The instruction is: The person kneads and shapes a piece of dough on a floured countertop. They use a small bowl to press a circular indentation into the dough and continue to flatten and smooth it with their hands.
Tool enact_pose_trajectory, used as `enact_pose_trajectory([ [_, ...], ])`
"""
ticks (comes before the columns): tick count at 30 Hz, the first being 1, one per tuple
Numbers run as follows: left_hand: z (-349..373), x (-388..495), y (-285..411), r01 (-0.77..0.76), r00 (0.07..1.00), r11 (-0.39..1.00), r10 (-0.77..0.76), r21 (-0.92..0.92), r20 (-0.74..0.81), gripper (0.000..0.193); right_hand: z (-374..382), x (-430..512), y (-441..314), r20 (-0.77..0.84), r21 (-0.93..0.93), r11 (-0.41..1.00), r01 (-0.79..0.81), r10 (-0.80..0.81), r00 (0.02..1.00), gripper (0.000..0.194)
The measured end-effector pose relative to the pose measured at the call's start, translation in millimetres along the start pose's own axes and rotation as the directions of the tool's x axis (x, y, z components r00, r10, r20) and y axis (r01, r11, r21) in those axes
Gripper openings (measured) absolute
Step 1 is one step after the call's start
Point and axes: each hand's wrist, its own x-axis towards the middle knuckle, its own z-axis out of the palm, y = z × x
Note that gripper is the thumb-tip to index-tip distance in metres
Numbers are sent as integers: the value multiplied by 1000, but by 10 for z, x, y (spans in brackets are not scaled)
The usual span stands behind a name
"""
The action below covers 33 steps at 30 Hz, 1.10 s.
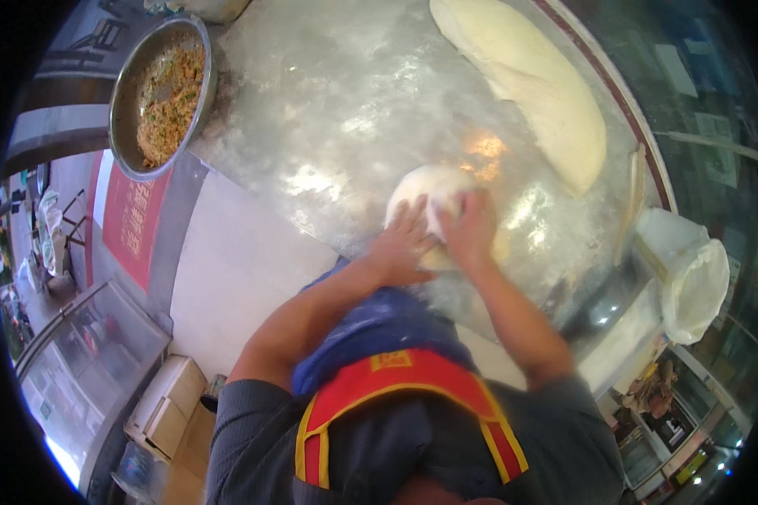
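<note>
A round lump of pale dough (417,183) lies on the floured metal worktop (354,95) right in front of me. My left hand (401,243) rests on its left side, palm down with the fingers spread. Curled over the right side, my right hand (470,224) grips a fold of the dough and is slightly blurred. Both palms hide the lump's near part. Beyond it, to the far right, stretches a long, thick slab of dough (543,95), apart from both hands.
A steel bowl (211,69) of minced filling (170,107) stands at the far left edge. At right are a slim wooden stick (631,189) and a container lined with a white plastic bag (695,290). A glass-sided case (95,353) is at lower left.
</note>
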Motion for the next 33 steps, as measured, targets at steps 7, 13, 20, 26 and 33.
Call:
enact_pose_trajectory([
  [7,-417,189,102,-100,961,908,-19,-408,-277,71,68,1554,795,-195,-392,918,57,-143,970,42],
  [13,-35,-163,-69,-15,981,987,-16,-158,-195,77,-247,360,-286,198,260,920,-292,245,949,40],
  [20,-145,113,150,37,984,932,-96,-360,-148,84,317,1803,378,-114,-419,896,146,-211,971,35],
  [26,-772,97,-410,109,898,836,-315,-538,-307,91,172,1105,-112,78,-1,997,-72,72,994,50],
  [33,-423,615,-460,195,963,940,-238,-279,-129,84,675,-9,468,-338,-268,900,344,-422,841,28],
])
